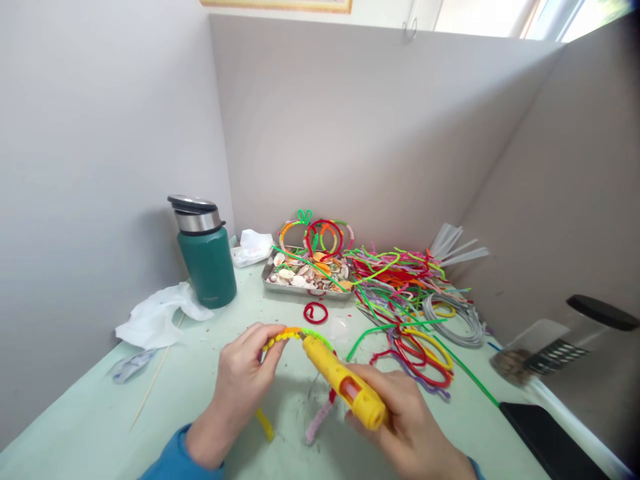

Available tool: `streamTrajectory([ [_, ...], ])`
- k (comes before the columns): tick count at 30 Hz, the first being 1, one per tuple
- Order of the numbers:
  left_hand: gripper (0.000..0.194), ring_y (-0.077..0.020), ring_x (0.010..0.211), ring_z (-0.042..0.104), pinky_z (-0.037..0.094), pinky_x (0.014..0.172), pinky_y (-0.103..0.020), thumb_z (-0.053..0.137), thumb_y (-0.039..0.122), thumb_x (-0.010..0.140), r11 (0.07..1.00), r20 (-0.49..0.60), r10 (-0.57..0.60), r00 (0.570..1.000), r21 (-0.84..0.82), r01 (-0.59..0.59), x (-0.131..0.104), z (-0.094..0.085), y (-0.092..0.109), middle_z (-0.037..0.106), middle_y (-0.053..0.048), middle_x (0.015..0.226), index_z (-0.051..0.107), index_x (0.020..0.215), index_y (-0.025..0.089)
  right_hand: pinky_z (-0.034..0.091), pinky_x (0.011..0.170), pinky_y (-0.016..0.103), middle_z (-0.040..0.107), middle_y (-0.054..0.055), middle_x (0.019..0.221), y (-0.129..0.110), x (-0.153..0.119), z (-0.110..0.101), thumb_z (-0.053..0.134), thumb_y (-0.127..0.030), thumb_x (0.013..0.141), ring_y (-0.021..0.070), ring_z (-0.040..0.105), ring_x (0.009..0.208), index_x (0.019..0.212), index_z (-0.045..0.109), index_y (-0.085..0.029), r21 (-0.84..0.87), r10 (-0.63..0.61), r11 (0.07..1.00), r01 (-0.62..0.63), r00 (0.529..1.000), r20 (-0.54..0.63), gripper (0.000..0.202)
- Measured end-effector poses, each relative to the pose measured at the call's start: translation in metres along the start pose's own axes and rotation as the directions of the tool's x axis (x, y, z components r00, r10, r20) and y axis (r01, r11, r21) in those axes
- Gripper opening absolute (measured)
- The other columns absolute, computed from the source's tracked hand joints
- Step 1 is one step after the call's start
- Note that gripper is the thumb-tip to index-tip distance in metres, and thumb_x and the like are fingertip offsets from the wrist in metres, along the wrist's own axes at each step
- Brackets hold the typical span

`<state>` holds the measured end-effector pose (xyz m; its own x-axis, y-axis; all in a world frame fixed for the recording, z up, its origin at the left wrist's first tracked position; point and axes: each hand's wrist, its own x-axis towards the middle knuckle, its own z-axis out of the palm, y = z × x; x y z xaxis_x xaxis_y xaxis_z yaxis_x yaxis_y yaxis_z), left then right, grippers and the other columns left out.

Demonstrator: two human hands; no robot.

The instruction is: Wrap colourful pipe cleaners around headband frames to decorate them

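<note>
Between thumb and fingers, my left hand [245, 370] pinches a curved band of pipe cleaners [291, 331], coloured yellow, orange, green, red and pale pink. The band arches over the table, with its yellow end [265, 425] and pale pink end [316, 425] hanging toward me. My right hand [405, 417] is wrapped round a yellow hot glue gun [345, 383]. The gun's nozzle points left and away from me, at the top of the band beside my left fingertips. Whether the nozzle touches the band, I cannot tell.
Behind my hands lies a red pipe-cleaner spiral [315, 313]. A metal tray [305, 289] of shells stands at the back, pipe-cleaner rings above it. Loose pipe cleaners [400, 273] heap at right, near a grey coil [457, 320]. A green bottle [207, 267] and tissue [160, 315] are at left.
</note>
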<state>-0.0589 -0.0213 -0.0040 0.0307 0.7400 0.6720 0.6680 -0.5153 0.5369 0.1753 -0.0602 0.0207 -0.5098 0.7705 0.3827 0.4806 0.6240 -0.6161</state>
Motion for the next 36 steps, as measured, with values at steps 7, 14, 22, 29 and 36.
streamTrajectory([
  [7,0.012,-0.0115,0.060,0.058,0.045,0.056,-0.021,0.054,0.021,0.083,1.000,-0.011,0.004,1.000,0.023,-0.004,0.001,-0.001,0.002,0.066,-0.002,0.074,0.065,0.087,0.019,0.042,0.064,0.028,0.070,0.007,0.089,0.003,-0.006,0.000,0.054,-0.028,0.084,0.0206,0.064,0.071,0.115,0.051,-0.020,-0.150,-0.085,0.987,0.064,0.987,-0.136,0.032],
  [14,0.011,-0.0108,0.056,0.056,0.044,0.054,-0.021,0.054,0.022,0.082,1.000,-0.011,0.007,1.000,0.030,-0.006,0.001,-0.002,0.002,0.066,-0.001,0.074,0.064,0.086,0.019,0.035,0.051,0.027,0.069,0.004,0.070,0.026,-0.010,0.000,0.051,-0.028,0.083,0.0221,0.064,0.058,0.099,0.060,-0.020,-0.537,0.285,0.784,-0.312,0.949,-0.136,0.020],
  [22,0.010,-0.0096,0.052,0.054,0.042,0.051,-0.020,0.056,0.024,0.082,1.000,-0.008,0.010,1.000,0.029,-0.010,0.000,-0.002,0.004,0.066,0.000,0.070,0.064,0.082,0.019,0.041,0.066,0.030,0.063,0.006,0.089,0.003,0.016,-0.022,0.063,-0.042,0.078,0.0228,0.060,0.083,0.094,0.063,-0.022,-0.505,0.159,0.846,-0.168,0.985,-0.060,0.027],
  [29,0.009,-0.0103,0.054,0.056,0.043,0.052,-0.020,0.056,0.023,0.081,0.999,-0.024,0.033,0.999,0.026,-0.033,0.000,-0.002,0.004,0.066,0.000,0.068,0.064,0.081,0.019,0.041,0.076,0.035,0.059,0.008,0.097,-0.017,0.064,0.019,0.065,-0.033,0.078,0.0238,0.052,0.091,0.103,0.057,-0.018,-0.382,-0.113,0.923,0.040,0.979,-0.169,0.030],
  [36,0.008,-0.0089,0.049,0.051,0.040,0.048,-0.019,0.057,0.022,0.080,0.999,-0.009,0.018,1.000,0.027,-0.018,-0.001,0.000,0.004,0.064,0.002,0.064,0.064,0.078,0.019,0.037,0.073,0.033,0.059,0.006,0.086,-0.006,0.067,0.042,0.049,-0.017,0.088,0.0209,0.051,0.083,0.091,0.056,-0.017,-0.333,-0.130,0.942,0.052,0.967,-0.217,0.008],
])
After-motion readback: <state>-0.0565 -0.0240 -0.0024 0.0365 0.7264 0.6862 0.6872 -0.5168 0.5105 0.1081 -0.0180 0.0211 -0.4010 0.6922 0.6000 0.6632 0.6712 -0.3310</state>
